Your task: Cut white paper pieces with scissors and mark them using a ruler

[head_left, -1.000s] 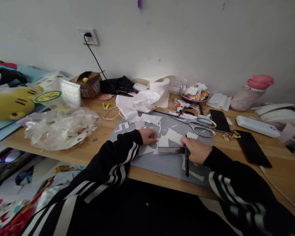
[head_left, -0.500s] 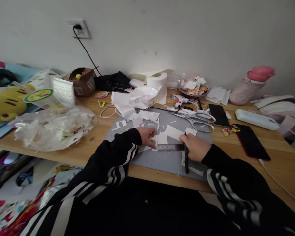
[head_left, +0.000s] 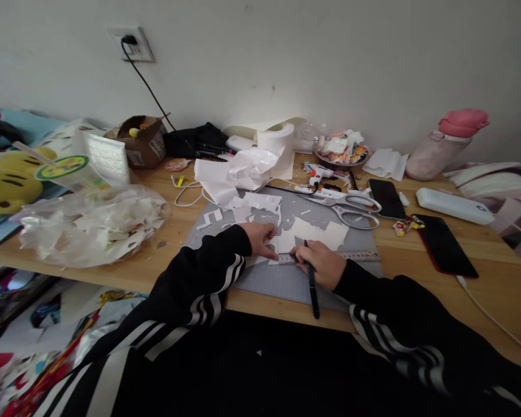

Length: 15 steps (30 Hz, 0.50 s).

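My left hand rests on white paper with thumb and forefinger spread apart, the fingertips by the left end of a metal ruler. The ruler lies across the grey cutting mat, its middle hidden under my right hand. In that hand a black pen is gripped, slanting down toward me, with the fingertips at the ruler's left part. Cut white card pieces lie just beyond the ruler. Silver scissors with grey handles rest farther back on the mat.
At the left, a clear plastic bag holds white scraps beside a lidded cup. A glue gun, a bowl of wrappers and a tissue roll stand behind. Two phones and a pink bottle are at the right.
My right hand has slid left along the ruler with the pen, and the ruler's right part now shows beyond it. My left hand has stayed almost in place.
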Each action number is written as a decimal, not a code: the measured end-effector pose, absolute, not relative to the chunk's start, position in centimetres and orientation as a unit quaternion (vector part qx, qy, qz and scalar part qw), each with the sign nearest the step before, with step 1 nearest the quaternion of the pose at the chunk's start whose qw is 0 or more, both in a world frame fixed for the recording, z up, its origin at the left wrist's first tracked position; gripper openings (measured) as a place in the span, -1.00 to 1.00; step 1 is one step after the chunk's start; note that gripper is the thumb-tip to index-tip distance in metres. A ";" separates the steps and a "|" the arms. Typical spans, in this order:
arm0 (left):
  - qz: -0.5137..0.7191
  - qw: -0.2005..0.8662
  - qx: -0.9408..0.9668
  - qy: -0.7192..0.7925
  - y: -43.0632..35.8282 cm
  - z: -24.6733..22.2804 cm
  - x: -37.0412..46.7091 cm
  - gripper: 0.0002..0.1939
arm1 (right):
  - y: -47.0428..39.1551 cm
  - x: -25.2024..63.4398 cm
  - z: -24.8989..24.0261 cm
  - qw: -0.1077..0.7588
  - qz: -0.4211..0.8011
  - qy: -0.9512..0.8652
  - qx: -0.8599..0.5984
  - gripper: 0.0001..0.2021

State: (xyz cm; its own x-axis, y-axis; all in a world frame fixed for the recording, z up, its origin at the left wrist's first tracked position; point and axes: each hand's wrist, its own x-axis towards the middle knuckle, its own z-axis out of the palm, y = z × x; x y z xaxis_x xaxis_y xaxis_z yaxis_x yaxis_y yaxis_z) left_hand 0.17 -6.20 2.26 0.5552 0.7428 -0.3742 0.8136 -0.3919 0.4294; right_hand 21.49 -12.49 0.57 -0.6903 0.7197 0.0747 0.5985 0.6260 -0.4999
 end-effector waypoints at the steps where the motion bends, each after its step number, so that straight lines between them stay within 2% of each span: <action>1: -0.060 0.289 0.833 0.468 -6.2 2.2 0.2 -0.47 | -12.4 21.5 0.4 0.134 0.241 -0.886 -0.372 -0.93; 15: -0.029 0.307 0.845 0.438 -6.5 2.3 -0.2 -0.51 | -12.0 22.0 0.3 0.106 0.290 -0.878 -0.367 -0.86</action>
State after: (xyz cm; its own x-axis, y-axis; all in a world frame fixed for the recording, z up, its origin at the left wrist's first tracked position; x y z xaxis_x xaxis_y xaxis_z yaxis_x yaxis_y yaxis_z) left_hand -0.22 -6.46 2.29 0.6151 0.7216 -0.3176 0.7574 -0.4289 0.4924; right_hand 21.99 -11.99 0.28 -0.7088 0.7049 -0.0265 0.5821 0.5633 -0.5863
